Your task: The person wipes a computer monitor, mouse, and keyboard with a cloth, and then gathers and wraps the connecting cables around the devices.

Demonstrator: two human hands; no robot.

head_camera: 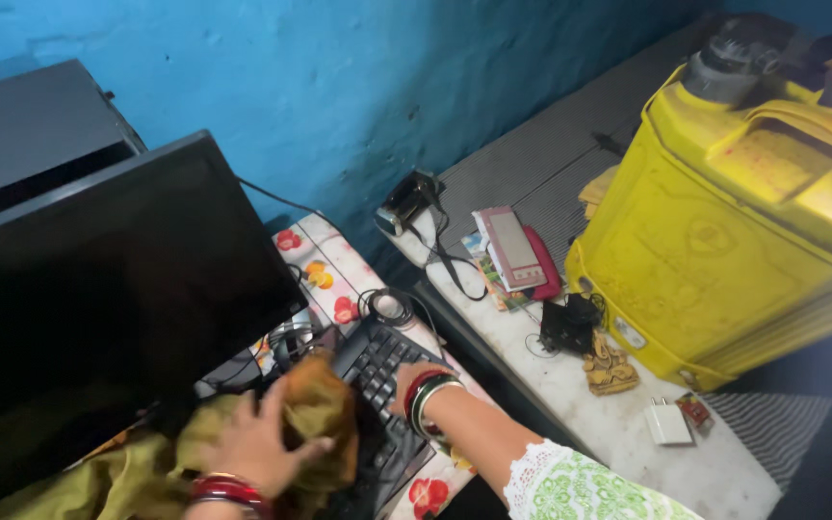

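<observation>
1. Head view: the left hand (254, 445) was seen clamped on an olive-yellow cloth (315, 409), which was pressed down at the foot of a dark monitor (98, 308) and over the left end of a black keyboard (382, 404).
2. The right hand (404, 383) was laid on the keyboard; it was mostly hidden behind the cloth and bangles, so whether its fingers were apart or together could not be told.
3. The keyboard was set on a flower-patterned desk (339, 274).
4. A large yellow canister (724, 250) was seen well apart, on a shelf to the right.

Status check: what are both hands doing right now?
Left hand gripping olive cloth by the monitor. Right hand reaching over black keyboard. Cables nearby.
</observation>
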